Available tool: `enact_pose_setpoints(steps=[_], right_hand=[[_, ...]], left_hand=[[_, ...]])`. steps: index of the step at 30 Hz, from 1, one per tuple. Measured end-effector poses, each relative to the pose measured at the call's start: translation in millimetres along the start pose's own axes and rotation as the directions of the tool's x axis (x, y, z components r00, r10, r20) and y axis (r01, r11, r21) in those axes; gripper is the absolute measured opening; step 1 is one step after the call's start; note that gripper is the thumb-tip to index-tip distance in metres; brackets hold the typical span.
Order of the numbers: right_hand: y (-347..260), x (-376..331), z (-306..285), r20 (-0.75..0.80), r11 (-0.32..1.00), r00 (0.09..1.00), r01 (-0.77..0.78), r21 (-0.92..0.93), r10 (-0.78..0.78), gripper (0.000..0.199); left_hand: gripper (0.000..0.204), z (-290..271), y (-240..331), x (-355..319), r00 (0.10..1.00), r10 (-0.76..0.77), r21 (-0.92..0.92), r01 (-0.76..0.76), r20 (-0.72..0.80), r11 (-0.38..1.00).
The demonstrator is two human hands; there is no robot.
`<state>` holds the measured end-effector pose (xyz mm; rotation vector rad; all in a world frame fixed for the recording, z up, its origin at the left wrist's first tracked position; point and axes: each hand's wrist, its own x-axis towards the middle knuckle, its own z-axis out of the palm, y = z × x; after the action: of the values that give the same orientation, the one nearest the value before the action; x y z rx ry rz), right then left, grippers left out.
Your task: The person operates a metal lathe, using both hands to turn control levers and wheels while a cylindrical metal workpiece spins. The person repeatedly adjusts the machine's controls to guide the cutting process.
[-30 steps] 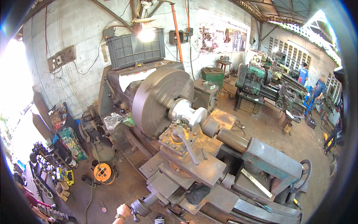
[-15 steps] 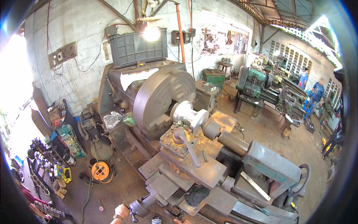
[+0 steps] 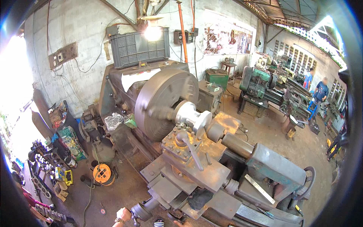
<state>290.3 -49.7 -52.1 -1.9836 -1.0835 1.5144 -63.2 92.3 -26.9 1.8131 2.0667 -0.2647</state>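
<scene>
At the lower edge, my left hand is closed round a handle of the round dark handwheel on a large metal lathe. Only a sliver of my right hand shows, cut off by the frame, beside a dark control part under the carriage; its grip is hidden. Beyond the hands, the lathe's big chuck is blurred by turning. A shiny flanged metal workpiece sits between it and the tailstock. The tool post, with its clamping lever, stands close to the workpiece.
A dark cloth lies on the carriage and a pale flat bar by the tailstock. An orange cable reel stands on the floor at left, near piled parts. Another green lathe and two people are farther right.
The chuck has turned, its blurred jaws now in other positions. My right hand has shifted slightly to the left at the lower edge. My left hand stays on the handwheel.
</scene>
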Motion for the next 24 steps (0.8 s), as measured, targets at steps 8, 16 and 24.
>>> enact_pose_setpoints(steps=[8, 16, 24], right_hand=[[-2.3, 3.8, 3.8, 0.002, 1.000, 1.000, 0.022, 0.018, -0.022, 0.072], [2.6, 10.4, 4.3, 0.010, 0.997, 0.999, 0.052, 0.057, -0.052, 0.071], [40.5, -6.3, -10.9, -0.005, 0.924, 0.991, 0.126, 0.360, -0.133, 0.070]], left_hand=[[0.024, 0.4, 0.9, 2.7, 1.000, -0.021, -0.007, 0.021, -0.015, 1.000], [0.026, -6.6, 4.6, -2.2, 0.999, -0.019, 0.053, 0.018, 0.031, 0.998], [0.023, -13.6, 9.3, -8.6, 0.999, -0.043, -0.015, 0.043, -0.010, 0.999]])
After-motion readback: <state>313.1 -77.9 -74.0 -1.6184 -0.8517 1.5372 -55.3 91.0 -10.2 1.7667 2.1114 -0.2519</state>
